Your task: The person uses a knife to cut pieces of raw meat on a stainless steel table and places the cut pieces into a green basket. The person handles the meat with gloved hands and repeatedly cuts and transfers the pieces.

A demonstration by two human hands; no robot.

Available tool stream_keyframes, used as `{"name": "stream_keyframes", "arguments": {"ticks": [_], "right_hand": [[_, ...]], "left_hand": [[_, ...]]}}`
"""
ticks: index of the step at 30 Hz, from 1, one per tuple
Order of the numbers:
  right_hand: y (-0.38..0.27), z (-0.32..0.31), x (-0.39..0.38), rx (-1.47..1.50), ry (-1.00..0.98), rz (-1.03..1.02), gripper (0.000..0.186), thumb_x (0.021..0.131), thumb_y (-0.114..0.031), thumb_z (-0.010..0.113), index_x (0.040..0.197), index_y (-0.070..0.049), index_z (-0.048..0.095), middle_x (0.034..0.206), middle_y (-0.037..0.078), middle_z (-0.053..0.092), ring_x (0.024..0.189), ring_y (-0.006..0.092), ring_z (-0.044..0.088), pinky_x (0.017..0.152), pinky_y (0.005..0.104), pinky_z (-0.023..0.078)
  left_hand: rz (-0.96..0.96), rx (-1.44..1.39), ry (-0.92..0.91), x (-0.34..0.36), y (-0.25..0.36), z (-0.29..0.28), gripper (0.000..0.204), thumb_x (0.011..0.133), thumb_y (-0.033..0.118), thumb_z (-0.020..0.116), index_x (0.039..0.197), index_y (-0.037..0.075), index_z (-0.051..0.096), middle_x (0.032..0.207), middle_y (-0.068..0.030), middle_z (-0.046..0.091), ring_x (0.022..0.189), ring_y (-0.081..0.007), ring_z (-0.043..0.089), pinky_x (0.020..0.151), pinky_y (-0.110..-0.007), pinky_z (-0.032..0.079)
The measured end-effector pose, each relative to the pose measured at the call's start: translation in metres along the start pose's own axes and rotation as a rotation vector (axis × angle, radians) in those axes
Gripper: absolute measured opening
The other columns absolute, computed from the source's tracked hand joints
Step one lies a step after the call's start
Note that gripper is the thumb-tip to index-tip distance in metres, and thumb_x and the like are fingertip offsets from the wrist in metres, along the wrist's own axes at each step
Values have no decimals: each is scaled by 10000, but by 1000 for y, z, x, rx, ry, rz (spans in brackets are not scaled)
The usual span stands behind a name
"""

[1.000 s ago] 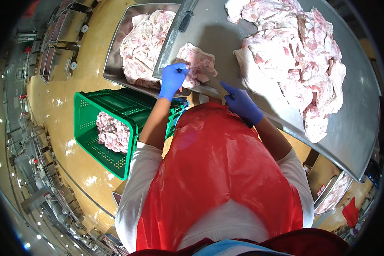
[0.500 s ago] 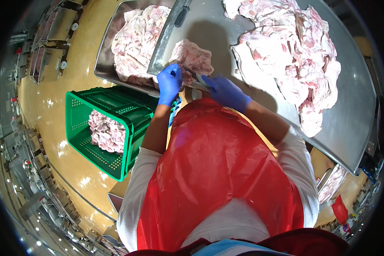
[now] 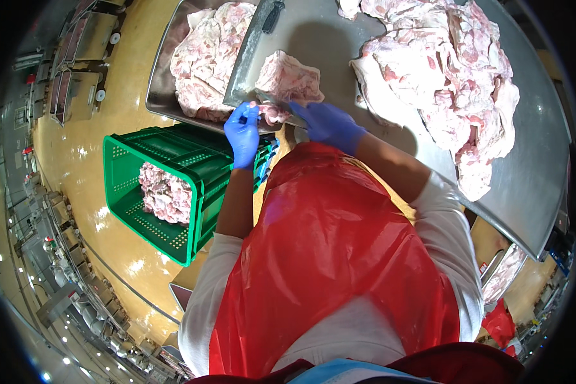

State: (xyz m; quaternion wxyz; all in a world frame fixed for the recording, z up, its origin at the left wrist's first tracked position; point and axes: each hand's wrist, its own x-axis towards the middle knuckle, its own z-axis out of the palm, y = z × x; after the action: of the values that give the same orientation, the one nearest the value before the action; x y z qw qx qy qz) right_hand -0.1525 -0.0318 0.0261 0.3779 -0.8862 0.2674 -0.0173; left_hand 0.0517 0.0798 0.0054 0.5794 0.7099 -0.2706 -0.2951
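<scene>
A pale pink slab of meat (image 3: 292, 77) lies on the steel table (image 3: 531, 185) near its front edge. My left hand (image 3: 243, 131), in a blue glove, pinches the slab's near edge just over the table's rim. My right hand (image 3: 328, 123), also in a blue glove, is closed on a knife (image 3: 276, 104). The blade lies across the near side of the slab and points toward my left hand. A red apron (image 3: 326, 256) covers my front below the hands.
A big heap of pale meat (image 3: 454, 70) fills the table's right side. A steel tray (image 3: 163, 96) full of meat sits on the left. Below it on the yellow floor stands a green crate (image 3: 125, 192) with some meat. A dark-handled tool (image 3: 272, 14) lies at the table's far end.
My right hand has moved left to the slab and brought the knife against it. My left hand has slid down to the slab's near edge, so both hands are now close together.
</scene>
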Motion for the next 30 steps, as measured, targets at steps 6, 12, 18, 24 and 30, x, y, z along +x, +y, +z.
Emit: {"name": "stream_keyframes", "arguments": {"ticks": [6, 12, 18, 24, 30], "right_hand": [[8, -62, -109, -122, -134, 104, 512, 965, -117, 541, 1476, -150, 509, 947, 217, 681, 870, 428, 685, 791, 498, 550], [31, -53, -103, 14, 121, 70, 494, 967, -109, 563, 1460, -106, 540, 929, 217, 680, 784, 423, 666, 739, 487, 536], [28, -27, -88, -12, 53, 46, 556, 935, -77, 505, 1491, -98, 474, 1010, 253, 670, 895, 432, 673, 800, 521, 533], [7, -17, -76, -35, -65, 76, 626, 915, -80, 519, 1531, -136, 423, 1129, 210, 668, 956, 431, 683, 828, 519, 557], [2, 18, 0, -20, -12, -53, 614, 930, -109, 537, 1534, -138, 424, 1142, 221, 649, 925, 419, 684, 799, 512, 563]], "left_hand": [[-307, -451, 121, -16, -62, -36, 38, 973, 27, 665, 961, 33, 701, 853, -6, 668, 740, -89, 594, 683, -234, 487], [112, 106, 103, -5, -36, 12, 261, 880, 65, 696, 1139, 47, 670, 1053, -81, 643, 941, -190, 634, 783, -356, 543], [150, 476, -87, -1, -52, 28, 335, 798, 80, 767, 1116, 33, 673, 964, -154, 646, 767, -206, 639, 718, -324, 535], [-134, 77, 104, -21, -32, 27, 143, 824, 30, 790, 939, -16, 720, 824, -34, 702, 682, -96, 613, 618, -259, 504], [-275, -238, 32, -25, -35, 25, 78, 869, -38, 731, 947, -42, 730, 813, -51, 720, 669, -103, 653, 592, -260, 502]]}}
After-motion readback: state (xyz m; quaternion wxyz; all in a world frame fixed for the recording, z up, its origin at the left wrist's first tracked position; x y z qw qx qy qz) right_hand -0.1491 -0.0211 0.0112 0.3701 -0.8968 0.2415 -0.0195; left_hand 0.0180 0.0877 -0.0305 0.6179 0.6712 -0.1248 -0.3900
